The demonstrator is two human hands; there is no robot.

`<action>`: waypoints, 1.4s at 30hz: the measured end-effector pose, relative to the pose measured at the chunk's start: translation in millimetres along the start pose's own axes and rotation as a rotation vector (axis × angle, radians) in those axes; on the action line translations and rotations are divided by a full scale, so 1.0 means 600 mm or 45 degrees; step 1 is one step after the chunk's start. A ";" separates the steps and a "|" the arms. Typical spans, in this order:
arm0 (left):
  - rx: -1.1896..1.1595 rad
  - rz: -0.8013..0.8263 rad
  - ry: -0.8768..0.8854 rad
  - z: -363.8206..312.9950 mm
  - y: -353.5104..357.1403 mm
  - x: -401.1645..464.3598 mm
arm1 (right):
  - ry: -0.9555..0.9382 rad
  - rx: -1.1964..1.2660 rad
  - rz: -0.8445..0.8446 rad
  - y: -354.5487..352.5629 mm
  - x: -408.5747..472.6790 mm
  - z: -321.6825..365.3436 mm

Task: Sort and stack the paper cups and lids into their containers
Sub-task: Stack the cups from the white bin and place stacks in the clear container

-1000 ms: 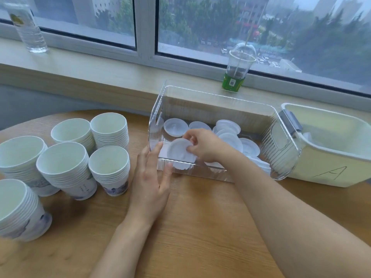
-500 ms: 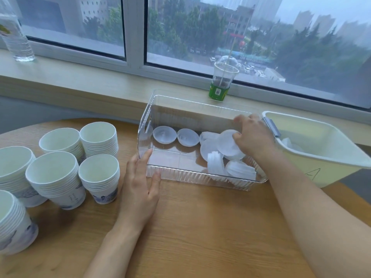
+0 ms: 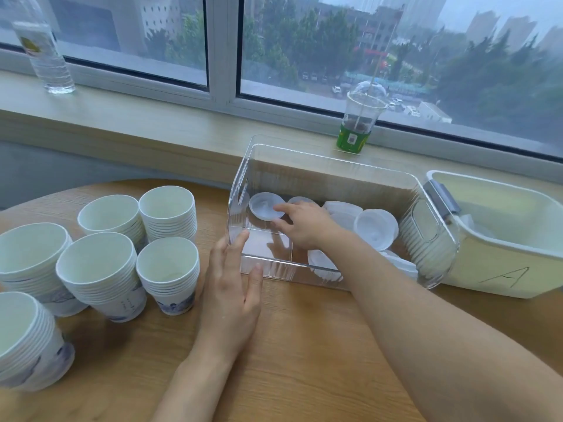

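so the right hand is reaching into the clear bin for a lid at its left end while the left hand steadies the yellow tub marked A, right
Not quite. In the head view the left hand rests against the near left corner of the clear bin, not the yellow tub marked A, which nothing touches. The rest holds: the right hand is inside the clear bin, fingers at the lid at its left end.

A room high up in a city building, perhaps an office or break room, though which cannot be told. Beyond the fingers [image 3: 278,207] a wide window [image 3: 365,41] looks down on trees, parked cars and towers. A water bottle [image 3: 45,53] and a domed drink cup [image 3: 359,120] stand on the sill [image 3: 152,123] above a round wooden table [image 3: 304,345].
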State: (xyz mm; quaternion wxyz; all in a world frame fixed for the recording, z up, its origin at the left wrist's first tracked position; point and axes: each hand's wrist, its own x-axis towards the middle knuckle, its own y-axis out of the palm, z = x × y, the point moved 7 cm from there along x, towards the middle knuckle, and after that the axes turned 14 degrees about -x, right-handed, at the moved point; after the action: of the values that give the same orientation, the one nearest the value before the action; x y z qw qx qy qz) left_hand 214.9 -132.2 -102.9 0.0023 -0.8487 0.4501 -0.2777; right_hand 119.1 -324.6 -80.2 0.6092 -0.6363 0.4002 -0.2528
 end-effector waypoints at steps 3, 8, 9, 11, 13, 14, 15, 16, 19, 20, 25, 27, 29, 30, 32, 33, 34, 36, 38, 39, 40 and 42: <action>0.010 0.011 -0.009 0.002 0.001 0.000 | -0.009 0.012 0.020 0.012 0.007 0.008; 0.009 0.016 -0.034 0.002 0.000 -0.002 | 0.007 0.052 -0.077 0.002 -0.011 0.001; 0.011 0.016 -0.027 0.001 -0.001 -0.002 | 0.012 0.065 -0.086 0.000 -0.019 -0.002; 0.012 0.016 -0.020 -0.003 -0.002 -0.002 | 0.003 0.101 -0.119 -0.014 -0.037 -0.005; 0.014 0.009 -0.013 -0.005 -0.003 -0.002 | -0.013 0.145 -0.209 -0.040 -0.063 -0.009; 0.012 0.006 -0.011 -0.007 -0.003 -0.001 | -0.017 0.161 -0.262 -0.054 -0.079 -0.013; 0.008 0.007 -0.009 -0.008 -0.003 -0.001 | -0.016 0.173 -0.311 -0.068 -0.095 -0.019; 0.003 0.008 -0.006 -0.008 -0.002 -0.001 | -0.010 0.172 -0.352 -0.079 -0.110 -0.028; 0.002 0.018 -0.006 -0.003 0.000 -0.001 | 0.048 0.116 -0.431 -0.096 -0.154 -0.067; 0.006 0.020 -0.005 -0.001 0.000 -0.001 | 0.079 0.096 -0.447 -0.097 -0.168 -0.083; 0.029 0.022 -0.008 0.004 0.002 -0.001 | 0.270 0.047 -0.422 -0.076 -0.231 -0.162; 0.028 0.020 -0.016 0.005 0.002 -0.002 | 0.299 0.040 -0.374 -0.062 -0.244 -0.176; 0.032 0.023 -0.015 0.003 0.001 -0.004 | 0.294 0.066 -0.346 -0.054 -0.252 -0.177; 0.034 0.025 -0.013 0.001 -0.001 -0.005 | 0.285 0.092 -0.346 -0.054 -0.256 -0.173; 0.024 0.025 -0.022 -0.002 -0.006 -0.011 | 0.246 0.158 -0.373 -0.062 -0.261 -0.156; 0.014 0.027 -0.033 -0.004 -0.009 -0.015 | 0.215 0.193 -0.394 -0.068 -0.263 -0.143; 0.003 0.026 -0.038 -0.005 -0.012 -0.020 | 0.175 0.227 -0.415 -0.074 -0.265 -0.128; -0.027 0.018 -0.047 -0.009 -0.017 -0.032 | 0.087 0.302 -0.449 -0.085 -0.268 -0.090; -0.061 0.015 -0.064 -0.013 -0.023 -0.045 | -0.003 0.381 -0.484 -0.092 -0.269 -0.049; -0.079 0.015 -0.064 -0.015 -0.027 -0.051 | -0.044 0.419 -0.499 -0.095 -0.270 -0.027; -0.094 0.014 -0.070 -0.018 -0.032 -0.059 | -0.084 0.451 -0.512 -0.098 -0.271 -0.006; -0.114 0.010 -0.088 -0.025 -0.045 -0.074 | -0.164 0.499 -0.538 -0.104 -0.272 0.037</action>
State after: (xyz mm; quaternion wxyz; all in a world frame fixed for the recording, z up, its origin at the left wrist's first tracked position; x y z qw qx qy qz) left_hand 208.8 -78.1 -104.0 -0.0193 -0.8552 0.4652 -0.2279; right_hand 59.7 -182.2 5.0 0.6787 -0.5903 0.1629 -0.4055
